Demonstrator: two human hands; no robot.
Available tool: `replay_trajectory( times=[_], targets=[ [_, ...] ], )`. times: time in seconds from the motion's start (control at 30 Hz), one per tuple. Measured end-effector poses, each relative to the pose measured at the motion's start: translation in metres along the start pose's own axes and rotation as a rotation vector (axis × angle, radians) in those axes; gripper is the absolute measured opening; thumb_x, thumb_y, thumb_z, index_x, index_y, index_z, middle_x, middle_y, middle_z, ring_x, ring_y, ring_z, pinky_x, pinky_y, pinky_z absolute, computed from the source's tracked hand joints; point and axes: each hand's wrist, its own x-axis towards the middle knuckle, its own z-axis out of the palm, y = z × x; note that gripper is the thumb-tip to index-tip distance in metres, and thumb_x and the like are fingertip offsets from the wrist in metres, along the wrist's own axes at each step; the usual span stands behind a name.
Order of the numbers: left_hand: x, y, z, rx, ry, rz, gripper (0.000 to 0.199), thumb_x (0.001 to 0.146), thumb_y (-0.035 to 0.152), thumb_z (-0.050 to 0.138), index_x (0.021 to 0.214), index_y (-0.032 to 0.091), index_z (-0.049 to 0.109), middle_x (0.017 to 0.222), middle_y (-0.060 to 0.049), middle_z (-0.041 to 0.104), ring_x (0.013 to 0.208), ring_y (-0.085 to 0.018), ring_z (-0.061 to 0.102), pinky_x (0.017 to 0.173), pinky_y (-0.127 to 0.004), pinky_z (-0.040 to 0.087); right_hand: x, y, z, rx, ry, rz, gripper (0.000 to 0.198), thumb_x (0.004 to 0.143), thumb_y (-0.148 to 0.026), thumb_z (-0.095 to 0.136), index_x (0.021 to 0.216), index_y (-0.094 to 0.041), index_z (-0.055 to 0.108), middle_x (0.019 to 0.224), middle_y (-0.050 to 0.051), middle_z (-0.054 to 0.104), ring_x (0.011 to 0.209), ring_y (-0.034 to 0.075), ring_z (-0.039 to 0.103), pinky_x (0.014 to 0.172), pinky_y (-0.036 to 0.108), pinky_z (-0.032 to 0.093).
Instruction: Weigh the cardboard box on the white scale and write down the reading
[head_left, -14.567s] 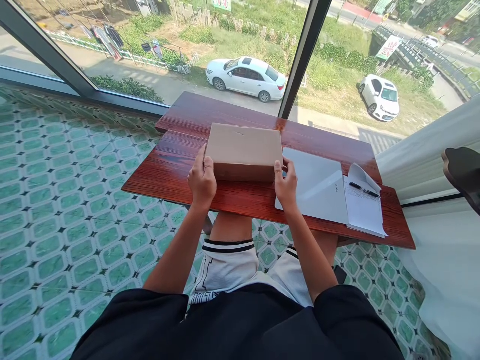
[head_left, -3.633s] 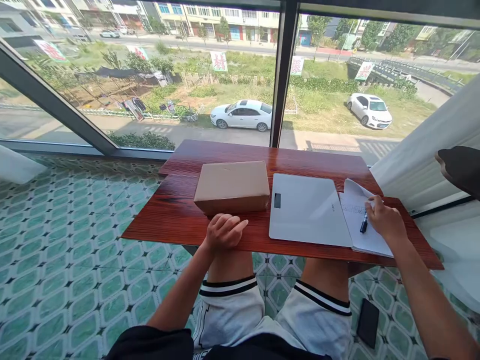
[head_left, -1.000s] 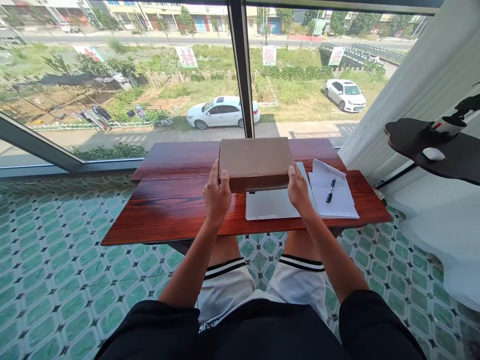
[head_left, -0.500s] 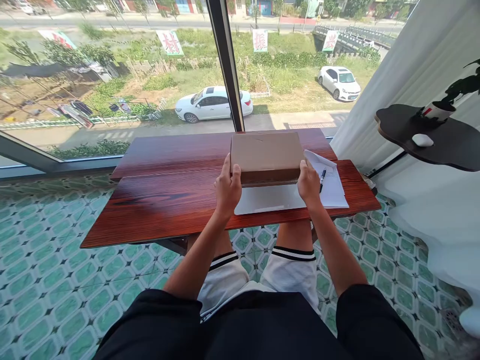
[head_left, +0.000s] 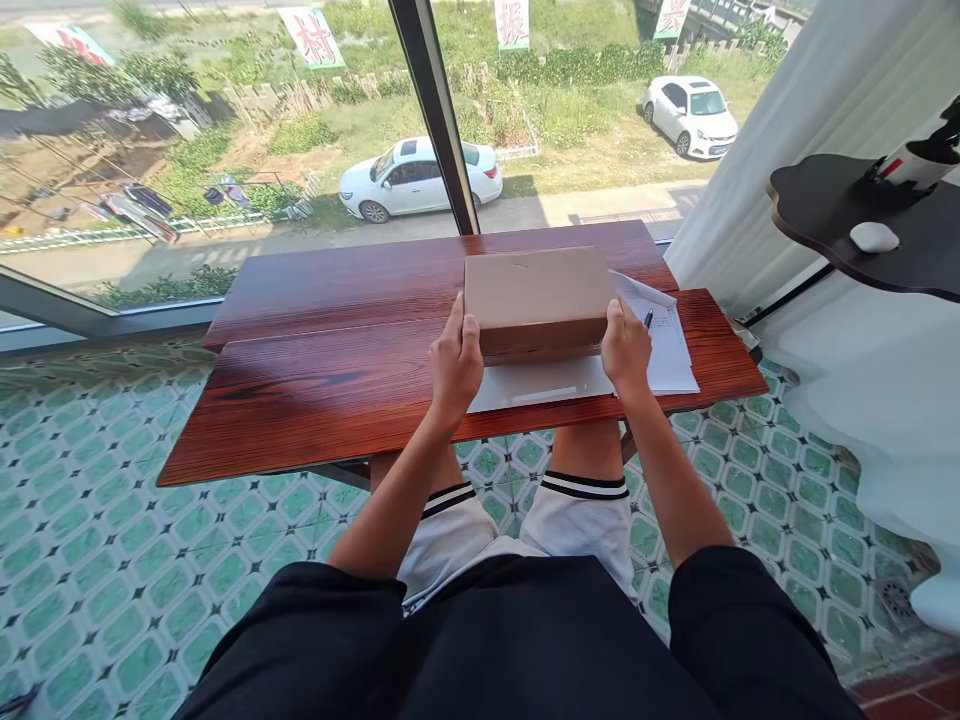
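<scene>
A brown cardboard box (head_left: 538, 288) is gripped at both ends by my two hands. My left hand (head_left: 456, 365) is closed on its left end, thumb along the near corner. At the opposite end my right hand (head_left: 627, 350) holds it the same way. The box's top looks shut, and it is over a flat pale grey sheet-like thing (head_left: 536, 386), maybe a closed laptop. Whether the box touches it I cannot tell. Beside my right hand lie white papers (head_left: 671, 355) with some writing, and a dark pen (head_left: 649, 318), partly hidden by that hand.
These things are on a reddish-brown wooden table (head_left: 337, 385) made of two offset boards. A window with a dark frame post (head_left: 439, 110) stands behind it. To the right, a dark wavy-edged stand (head_left: 825, 210) carries a white mouse-like object (head_left: 874, 237) and a potted plant, near white curtains (head_left: 847, 400).
My view has tipped slightly downward, so the scene outside sits higher. Both hands still hold the box; it shows little movement against the table.
</scene>
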Motion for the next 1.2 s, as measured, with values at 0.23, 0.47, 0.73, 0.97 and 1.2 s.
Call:
replay_trajectory(
  times=[0.23, 0.47, 0.73, 0.97, 1.2],
  targets=[
    [-0.002, -0.002, 0.001, -0.014, -0.022, -0.029, 0.065, 0.102, 0.055, 0.029, 0.152, 0.018, 0.050, 0.152, -0.013, 0.057, 0.139, -0.028, 0.055, 0.115, -0.041, 0.042, -0.002, 0.004, 0.001, 0.011, 0.014, -0.018, 0.052, 0.104, -0.045, 0.021, 0.105, -0.020, 0.067, 0.097, 0.010, 0.068, 0.080, 0.022, 0.057, 0.083, 0.034, 0.040],
    [-0.005, -0.004, 0.002, -0.022, -0.022, -0.006, 0.066, 0.102, 0.058, 0.030, 0.151, 0.019, 0.050, 0.151, -0.013, 0.057, 0.144, -0.027, 0.050, 0.118, -0.041, 0.039, -0.003, 0.008, 0.004, -0.008, 0.022, -0.042, 0.054, 0.104, -0.045, 0.019, 0.104, -0.019, 0.066, 0.095, 0.010, 0.067, 0.081, 0.023, 0.058, 0.084, 0.036, 0.041],
    [-0.009, -0.006, 0.002, -0.022, -0.045, -0.028, 0.076, 0.100, 0.066, 0.026, 0.154, 0.016, 0.046, 0.136, -0.016, 0.068, 0.116, -0.026, 0.068, 0.107, -0.039, 0.047, -0.006, 0.014, 0.006, -0.001, 0.054, -0.086, 0.062, 0.104, -0.052, 0.015, 0.106, -0.018, 0.066, 0.097, 0.013, 0.068, 0.087, 0.026, 0.061, 0.084, 0.037, 0.042],
    [-0.008, -0.012, -0.002, -0.039, -0.107, -0.010, 0.075, 0.099, 0.068, 0.028, 0.156, 0.022, 0.044, 0.154, -0.014, 0.054, 0.125, -0.028, 0.064, 0.107, -0.040, 0.049, -0.007, 0.017, 0.004, 0.018, 0.030, -0.106, 0.069, 0.103, -0.061, 0.011, 0.106, -0.019, 0.065, 0.099, 0.012, 0.068, 0.093, 0.025, 0.063, 0.090, 0.040, 0.045],
    [-0.001, -0.023, -0.019, -0.055, -0.122, 0.116, 0.065, 0.102, 0.062, 0.027, 0.150, 0.024, 0.049, 0.146, -0.013, 0.062, 0.129, -0.026, 0.062, 0.109, -0.043, 0.048, 0.000, 0.029, 0.002, 0.237, 0.035, -0.232, 0.068, 0.101, -0.065, 0.023, 0.139, -0.020, 0.057, 0.141, 0.014, 0.057, 0.137, 0.025, 0.049, 0.121, 0.047, 0.035]
  ],
)
